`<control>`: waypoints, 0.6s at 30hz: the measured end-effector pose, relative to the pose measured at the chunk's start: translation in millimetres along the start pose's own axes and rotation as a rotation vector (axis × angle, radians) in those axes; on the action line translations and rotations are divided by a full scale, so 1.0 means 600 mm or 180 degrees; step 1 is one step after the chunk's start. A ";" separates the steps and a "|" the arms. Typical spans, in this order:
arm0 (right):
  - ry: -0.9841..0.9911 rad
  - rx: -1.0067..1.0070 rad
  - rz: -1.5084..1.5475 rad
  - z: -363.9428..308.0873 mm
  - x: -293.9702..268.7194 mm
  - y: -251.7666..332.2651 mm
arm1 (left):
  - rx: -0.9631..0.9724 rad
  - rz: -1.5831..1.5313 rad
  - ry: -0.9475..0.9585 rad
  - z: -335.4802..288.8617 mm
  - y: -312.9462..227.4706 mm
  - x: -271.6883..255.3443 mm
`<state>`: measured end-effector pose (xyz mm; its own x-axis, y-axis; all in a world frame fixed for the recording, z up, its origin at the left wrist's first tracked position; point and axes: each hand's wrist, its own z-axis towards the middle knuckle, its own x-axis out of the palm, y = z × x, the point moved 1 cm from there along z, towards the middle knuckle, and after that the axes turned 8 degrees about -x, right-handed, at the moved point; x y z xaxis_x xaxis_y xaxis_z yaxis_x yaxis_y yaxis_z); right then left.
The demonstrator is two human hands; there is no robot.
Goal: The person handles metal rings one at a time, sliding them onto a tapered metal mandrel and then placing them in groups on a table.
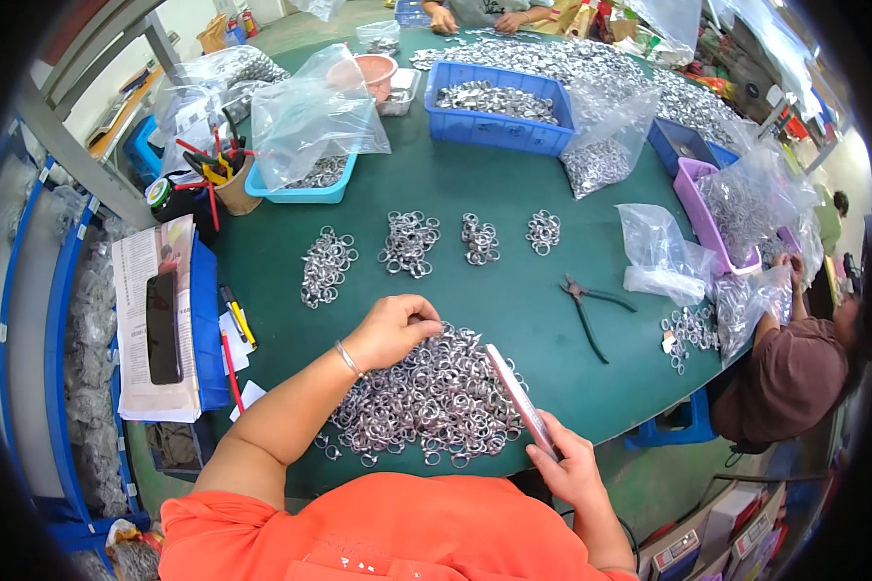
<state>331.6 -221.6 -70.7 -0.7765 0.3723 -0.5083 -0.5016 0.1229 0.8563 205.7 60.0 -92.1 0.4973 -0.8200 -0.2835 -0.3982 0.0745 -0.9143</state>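
Note:
A large heap of small silver metal rings (426, 407) lies on the green table in front of me. At its far left edge is my left hand (395, 331), with fingers curled and pressed together; whatever they hold, if anything, is hidden. My right hand (565, 459) grips the lower end of a thin, flat, pinkish slab (519, 399), seen nearly edge-on along the heap's right side. Beyond the heap, four is avoided by grouping: several smaller ring piles, from the left one (329, 267) to the smallest at right (543, 232), stand in a row.
Cutting pliers (591, 312) lie open to the right. Behind are a blue bin (499, 136) of metal parts, a light-blue tray (300, 194) and clear bags (603, 160). A phone (163, 329) rests on newspaper at left. Co-workers sit at right (790, 382) and at the far side.

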 end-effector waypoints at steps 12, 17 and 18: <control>-0.0023 -0.0047 0.0081 0.009 0.006 -0.006 | 0.0083 -0.0754 0.0138 -0.046 -0.006 0.018; -0.0062 0.0004 0.0104 0.008 0.002 -0.011 | -0.0037 -0.0590 0.0052 -0.047 -0.022 0.012; -0.0050 0.0012 0.0096 0.005 -0.001 -0.007 | 0.0399 0.0387 -0.0250 -0.041 -0.023 0.005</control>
<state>335.4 -219.3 -74.0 -0.7852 0.3902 -0.4808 -0.4766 0.1149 0.8716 193.8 42.8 -73.4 0.5118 -0.7542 -0.4114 -0.3623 0.2447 -0.8994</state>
